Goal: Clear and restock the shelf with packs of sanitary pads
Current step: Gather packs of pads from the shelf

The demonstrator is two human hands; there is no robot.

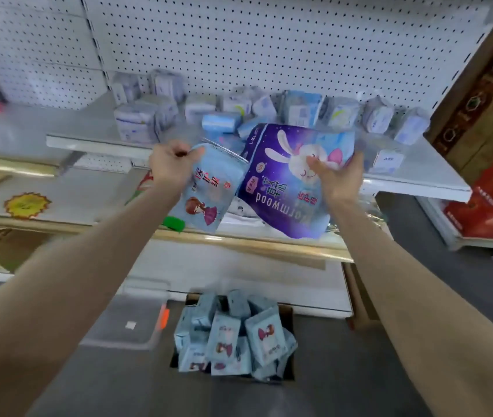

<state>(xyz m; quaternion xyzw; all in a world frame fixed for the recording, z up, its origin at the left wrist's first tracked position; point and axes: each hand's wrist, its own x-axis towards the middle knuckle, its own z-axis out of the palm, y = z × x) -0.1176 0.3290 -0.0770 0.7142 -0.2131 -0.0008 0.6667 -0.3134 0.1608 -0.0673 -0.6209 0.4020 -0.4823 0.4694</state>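
Now the left grip (173, 164) clenches the top corner of a pale blue pack (206, 191), held up before the shelf (438, 173). Just beside it, the right grip (332, 176) grasps a purple pack (281, 188), thumb on its face, in front of the shelf's small packs (377, 115).

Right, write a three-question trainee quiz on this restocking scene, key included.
1. True or false: the right hand holds the purple rabbit pack.
2. Where does the box of light blue packs stand? A on a trolley; B on the floor; C on a chair.
3. Fill in: the left hand grips a light blue pack printed with a cartoon ____.
Key: 1 true; 2 B; 3 girl.
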